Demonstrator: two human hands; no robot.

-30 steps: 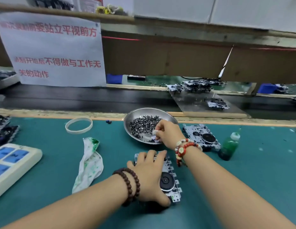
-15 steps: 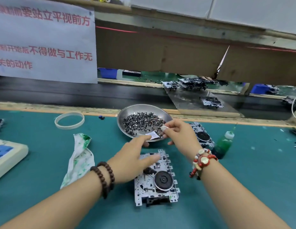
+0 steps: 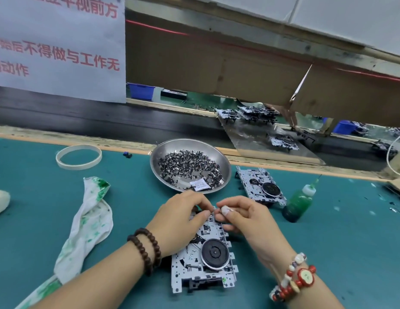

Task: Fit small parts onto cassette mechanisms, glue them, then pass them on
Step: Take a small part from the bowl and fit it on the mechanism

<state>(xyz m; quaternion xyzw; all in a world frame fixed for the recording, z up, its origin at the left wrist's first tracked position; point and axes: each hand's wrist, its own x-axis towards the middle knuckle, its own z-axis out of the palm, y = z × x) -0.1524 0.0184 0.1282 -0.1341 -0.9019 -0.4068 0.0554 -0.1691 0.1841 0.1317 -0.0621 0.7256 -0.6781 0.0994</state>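
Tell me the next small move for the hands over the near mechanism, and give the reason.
Probably press the small part down into the far edge of the near mechanism. Both the left hand and the right hand meet fingertip to fingertip right there, and the glue bottle stands untouched, so fitting seems unfinished. The part itself is too small to see.

mechanism [image 3: 213,253] top: hidden by hands | sign [image 3: 58,45]: cropped (top, left)

Right hand [image 3: 250,221] withdrawn from the steel bowl [image 3: 163,166], now meeting left hand [image 3: 183,219] over the far end of the cassette mechanism [image 3: 205,259], fingers [image 3: 223,211] curled there; left palm lifted off the flywheel.
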